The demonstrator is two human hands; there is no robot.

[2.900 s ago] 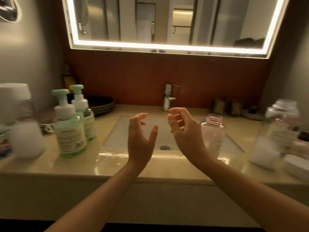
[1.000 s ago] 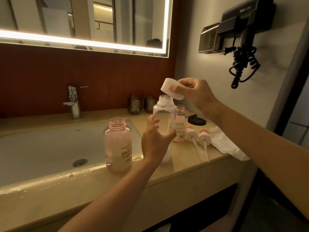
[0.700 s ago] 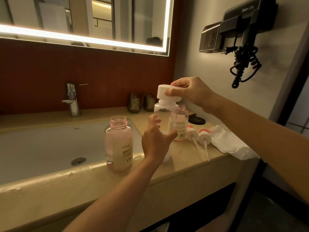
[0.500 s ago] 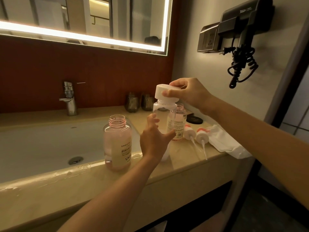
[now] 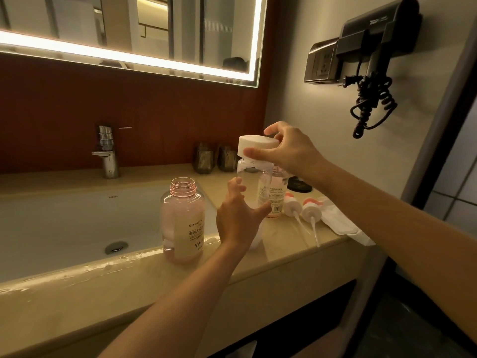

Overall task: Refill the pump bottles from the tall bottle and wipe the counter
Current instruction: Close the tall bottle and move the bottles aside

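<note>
lit mirror (image 5: 129,29): fills the upper left, with a bright strip along its lower and right edges.
faucet (image 5: 105,153): chrome, upright on the back ledge behind the basin.
sink basin (image 5: 59,223): white, set into the counter, with the drain (image 5: 116,247) near its front right.
open pink bottle (image 5: 183,223): upright on the front rim of the counter, just right of the basin; no pump is fitted, the threaded neck is bare, and pink liquid fills most of it.
glass tumblers (image 5: 204,161): two, side by side against the back wall.
left hand (image 5: 238,218): fingers and thumb curl round the lower body of the tall clear bottle and grip it.
tall clear bottle (image 5: 251,182): upright, its base on the counter just right of the open pink bottle.
white cap (image 5: 258,148): sits on the tall clear bottle's neck; I cannot tell whether it is screwed down.
right hand (image 5: 291,151): pinches the white cap's rim between thumb and fingers from the right.
second pink bottle (image 5: 277,195): directly behind the tall clear bottle, partly hidden.
pump heads (image 5: 293,206): two, lying on the counter with tubes pointing toward the front edge.
white cloth (image 5: 340,220): crumpled at the counter's right end, beside the pump heads.
hair dryer (image 5: 379,34): mounted on the right wall, coiled cord hanging.
counter (image 5: 284,254): beige stone, wet and shiny along the front rim.
</note>
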